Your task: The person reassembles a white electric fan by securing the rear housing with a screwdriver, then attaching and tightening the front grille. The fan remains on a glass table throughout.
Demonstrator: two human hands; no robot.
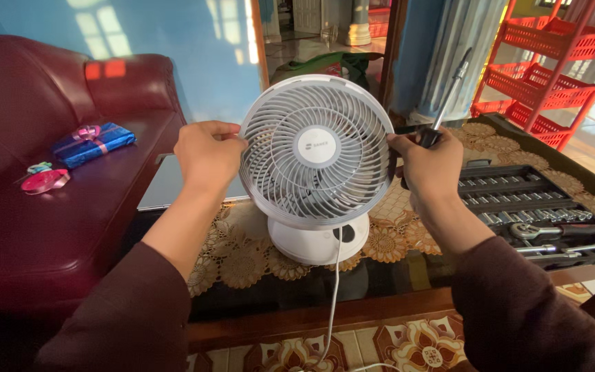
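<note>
So here's where I'm at; my left hand (208, 153) is curled around the left edge of the small white plastic desk fan with the round spiral grille (317, 160), and my right hand (427, 165) presses the opposite edge while also keeping a black-handled screwdriver with a long metal shaft (443, 107) pinched in its grip, tip pointing up and away. The fan stands upright on its round base on the glass table with the gold lace cloth (242, 258), white cord dangling off the front edge. Progress-wise, I'd say barely started; the front grille looks fully on, nothing's apart as far as I can see. The open black tool case (535, 210) just right of the fan holds rows of shiny sockets plus a ratchet and extension bars near the front; the red plastic shelf rack (552, 62) behind looks bare from here.
</note>
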